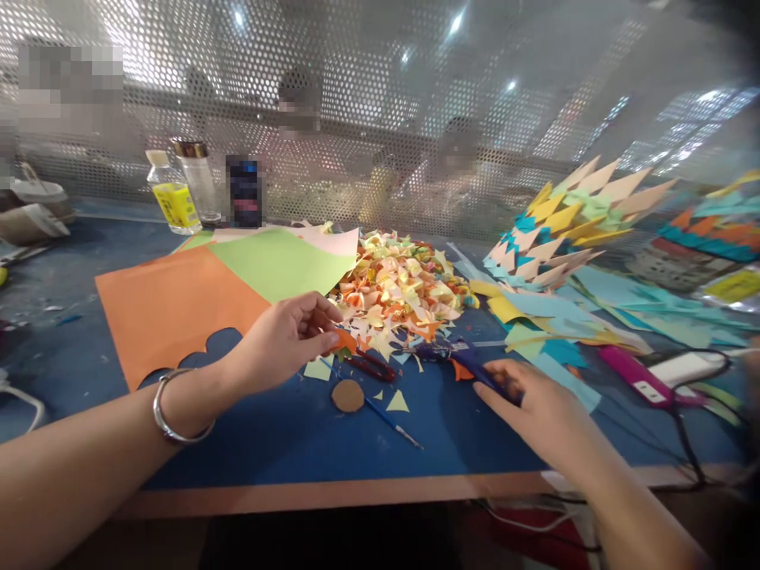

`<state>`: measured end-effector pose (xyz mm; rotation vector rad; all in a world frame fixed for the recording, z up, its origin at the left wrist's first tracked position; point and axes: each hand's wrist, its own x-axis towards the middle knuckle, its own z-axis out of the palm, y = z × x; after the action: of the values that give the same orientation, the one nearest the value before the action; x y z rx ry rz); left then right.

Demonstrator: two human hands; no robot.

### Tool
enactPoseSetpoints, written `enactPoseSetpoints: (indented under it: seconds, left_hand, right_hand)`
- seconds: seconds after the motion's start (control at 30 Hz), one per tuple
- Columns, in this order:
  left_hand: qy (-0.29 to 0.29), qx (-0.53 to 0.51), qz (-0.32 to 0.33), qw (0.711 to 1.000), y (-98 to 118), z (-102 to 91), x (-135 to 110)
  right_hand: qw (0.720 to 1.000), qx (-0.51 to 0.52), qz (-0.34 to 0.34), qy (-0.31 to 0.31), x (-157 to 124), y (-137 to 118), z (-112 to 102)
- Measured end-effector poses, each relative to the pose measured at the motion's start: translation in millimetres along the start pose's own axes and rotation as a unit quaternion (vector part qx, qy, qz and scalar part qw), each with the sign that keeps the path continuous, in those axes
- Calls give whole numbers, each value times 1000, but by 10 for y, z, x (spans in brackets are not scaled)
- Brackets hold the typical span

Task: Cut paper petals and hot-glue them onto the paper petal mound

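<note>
My left hand (297, 336) pinches a small orange paper piece (344, 340) between thumb and fingertips, just in front of a heap of cut paper pieces (404, 285). My right hand (534, 400) is wrapped round a dark blue tool that looks like a glue gun (475, 366), its narrow end pointing left toward the heap. Another orange scrap (461, 370) shows beside it. Between the hands lie a round brown disc (347, 396), a thin blue brush-like stick (392, 421), a dark red tool (373, 366) and a pale yellow triangle (397, 401).
An orange sheet (172, 301) with scalloped cuts and a green sheet (285, 261) lie left. A bottle (172, 194), clear tumbler (200, 186) and phone (245, 192) stand behind. Right are a spiky layered paper piece (552, 222), paper strips (558, 305) and a corded power strip (644, 380).
</note>
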<state>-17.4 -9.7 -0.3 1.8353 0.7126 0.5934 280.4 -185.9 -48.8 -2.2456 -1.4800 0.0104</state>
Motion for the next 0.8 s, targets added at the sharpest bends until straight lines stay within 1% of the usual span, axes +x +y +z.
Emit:
enactPoseSetpoints:
  seconds: [0.07, 0.13, 0.23, 0.33, 0.47, 0.57, 0.6, 0.63, 0.67, 0.73, 0.8]
  left_hand:
    - [-2, 3, -1, 1000, -5, 0, 0]
    - [-3, 4, 0, 1000, -17, -3, 4]
    - [-3, 5, 5, 1000, -33, -11, 12]
    - [3, 4, 11, 1000, -40, -17, 20]
    - [23, -19, 3, 1000, -44, -16, 30]
    - [30, -43, -4, 999, -51, -13, 41]
    - [30, -50, -7, 998, -55, -13, 44]
    - [29, -56, -9, 998, -59, -13, 47]
    - [27, -60, -12, 998, -62, -13, 50]
    - [23, -64, -15, 998, -67, -14, 51]
    - [18, -69, -17, 997, -67, -13, 49]
  right_hand:
    - [998, 50, 31, -30, 52, 19, -5]
    - [988, 121, 78, -49, 86, 23, -24]
    - [955, 254, 134, -69, 94, -5, -80]
    - [900, 388, 171, -101, 76, -67, -152]
    - [822, 508, 213, -146, 86, -163, -204]
    - [765, 589, 195, -172, 120, -252, -191]
    - [752, 608, 180, -180, 131, -286, -180]
    - [745, 620, 161, -187, 141, -320, -167]
    - [744, 624, 142, -190, 148, -355, -153]
    - [752, 620, 112, -193, 159, -423, -127]
    - [755, 618, 98, -195, 167, -488, -107]
